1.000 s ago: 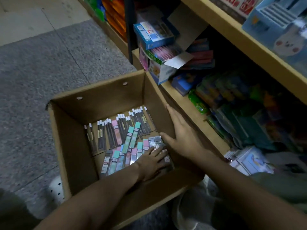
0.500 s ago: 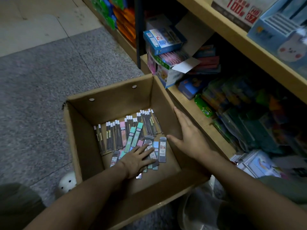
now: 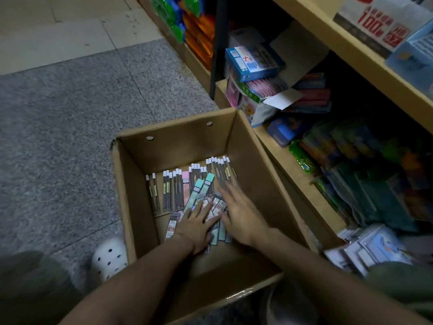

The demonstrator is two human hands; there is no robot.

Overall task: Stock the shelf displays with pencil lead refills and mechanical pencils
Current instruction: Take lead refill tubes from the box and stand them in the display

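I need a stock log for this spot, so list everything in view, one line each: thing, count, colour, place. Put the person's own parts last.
cardboard box: one, brown, open, on the floor against the shelf unit
slim lead tubes: many, dark with white caps, in a row along the box's far end
flat refill cases: several, teal, pink and grey, piled in the box under the hands
shelf unit: one, tan wood, right of the box
blue carton: one, stacked on an opened carton on the low shelf
packaged stationery: many, mixed colours, low shelf, too dim to count
white shoe: one, holed, left of the box
left hand: flat on the cases
right hand: flat on the cases, blurred
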